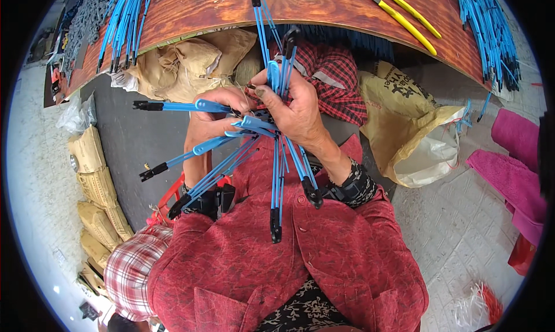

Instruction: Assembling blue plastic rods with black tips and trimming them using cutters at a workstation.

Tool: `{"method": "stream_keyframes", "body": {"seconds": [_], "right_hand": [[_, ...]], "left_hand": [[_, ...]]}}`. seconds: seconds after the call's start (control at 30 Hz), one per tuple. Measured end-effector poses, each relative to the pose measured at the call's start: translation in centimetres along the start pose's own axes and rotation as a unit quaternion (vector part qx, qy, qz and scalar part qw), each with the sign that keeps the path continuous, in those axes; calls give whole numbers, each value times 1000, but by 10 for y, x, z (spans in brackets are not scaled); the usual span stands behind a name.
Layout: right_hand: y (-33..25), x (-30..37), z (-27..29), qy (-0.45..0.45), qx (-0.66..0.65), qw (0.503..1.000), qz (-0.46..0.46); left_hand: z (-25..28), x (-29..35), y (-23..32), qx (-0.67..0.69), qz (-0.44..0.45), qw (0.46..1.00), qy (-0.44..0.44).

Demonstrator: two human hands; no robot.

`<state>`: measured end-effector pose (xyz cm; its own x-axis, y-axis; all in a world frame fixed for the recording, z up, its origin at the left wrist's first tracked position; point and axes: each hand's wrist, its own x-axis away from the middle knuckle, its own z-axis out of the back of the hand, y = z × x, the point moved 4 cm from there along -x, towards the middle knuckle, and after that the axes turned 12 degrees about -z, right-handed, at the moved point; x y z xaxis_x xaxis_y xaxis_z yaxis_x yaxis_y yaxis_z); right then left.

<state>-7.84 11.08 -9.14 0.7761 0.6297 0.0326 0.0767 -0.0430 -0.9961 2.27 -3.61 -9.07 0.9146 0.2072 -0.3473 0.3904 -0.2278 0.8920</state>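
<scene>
Both of my hands hold one bundle of thin blue rods with black tips [277, 176] in front of my chest. My left hand [211, 121] grips the bundle from the left, where several rods fan out sideways and down to the left. My right hand [295, 109] closes on the bundle from the right, thumb and finger pinching at the blue plastic pieces [273, 78] where the rods meet. Some rods stick up past the table edge, others hang down over my red jacket [289, 257].
A reddish wooden table [202, 8] curves across the top, with heaps of blue rods at its left [121, 20] and right [488, 31] and yellow-handled pliers [404, 17]. Tan and yellow sacks [399, 118] lie beneath it. Pink cloth [514, 158] lies at the right.
</scene>
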Motion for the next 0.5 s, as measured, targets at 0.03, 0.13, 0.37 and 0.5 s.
{"method": "stream_keyframes", "body": {"seconds": [0.03,0.13,0.37,0.5], "right_hand": [[-1,0,0,1,6,1000,1],[-4,-1,0,6,17,1000,3],[-7,0,4,44,31,998,27],[-6,0,5,46,21,999,8]], "left_hand": [[2,1,-1,-1,6,1000,10],[8,-1,-2,-6,23,1000,2],[4,-2,0,-8,43,999,-20],[7,-1,-2,-26,46,998,-33]]}}
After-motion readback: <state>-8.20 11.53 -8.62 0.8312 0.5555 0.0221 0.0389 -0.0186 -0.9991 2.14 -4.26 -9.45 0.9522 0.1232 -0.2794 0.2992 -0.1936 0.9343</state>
